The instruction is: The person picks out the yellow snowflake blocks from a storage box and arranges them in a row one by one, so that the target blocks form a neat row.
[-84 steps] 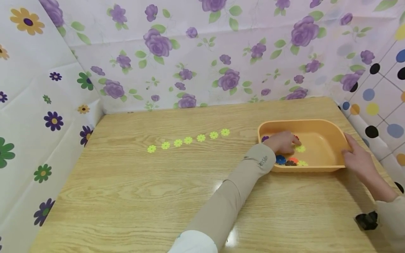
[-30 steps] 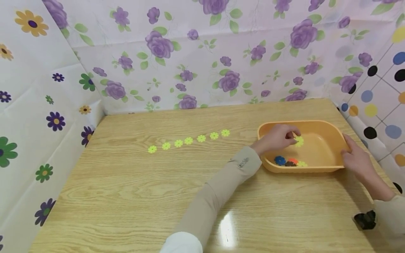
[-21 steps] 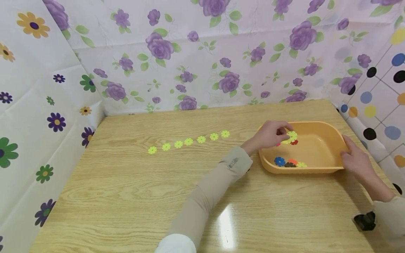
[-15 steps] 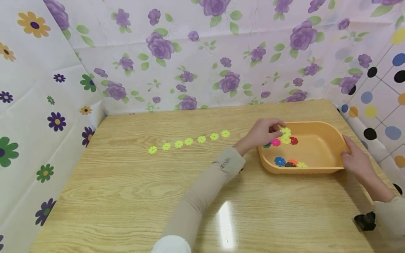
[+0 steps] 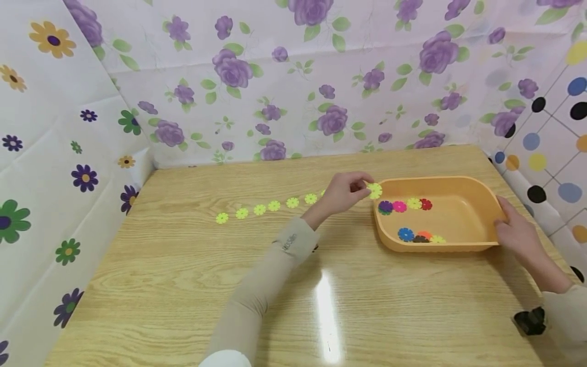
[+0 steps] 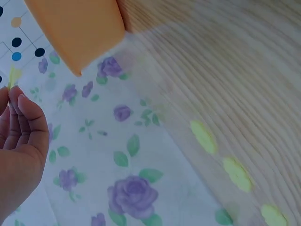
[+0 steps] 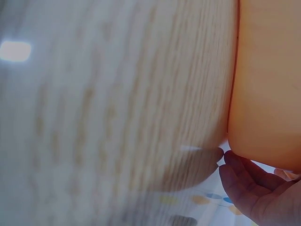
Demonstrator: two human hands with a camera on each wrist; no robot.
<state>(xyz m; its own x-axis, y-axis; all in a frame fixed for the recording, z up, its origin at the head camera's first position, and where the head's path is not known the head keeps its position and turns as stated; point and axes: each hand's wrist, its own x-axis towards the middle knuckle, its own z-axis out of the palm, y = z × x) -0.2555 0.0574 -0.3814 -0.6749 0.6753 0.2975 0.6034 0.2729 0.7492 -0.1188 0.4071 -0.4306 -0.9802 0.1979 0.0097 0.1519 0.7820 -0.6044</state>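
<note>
My left hand (image 5: 340, 193) pinches a yellow-green flower-shaped disc (image 5: 375, 191) between thumb and fingertips, raised at the left rim of an orange plastic tub (image 5: 458, 216). Seen from the left wrist, that disc (image 6: 15, 74) stands edge-on above the fingertips. My right hand (image 5: 520, 232) grips the tub's right end, and the right wrist view has its fingers curled against the outer wall. Inside the tub lie a purple disc (image 5: 385, 206), a pink one (image 5: 399, 206), yellow (image 5: 414, 204), red (image 5: 426, 204), blue (image 5: 405, 234) and several more along the near wall.
A slanting row of yellow-green flower discs (image 5: 273, 206) lies on the wooden table (image 5: 183, 285) to the left; its right end is partly hidden by my left hand. Flowered sheets (image 5: 284, 76) stand behind and at the sides. A black object (image 5: 530, 321) sits by the right sleeve.
My left hand has lifted a yellow-green disc out of the tub and carried it leftward to the rim, uncovering the discs underneath. The right hand has stayed on the tub.
</note>
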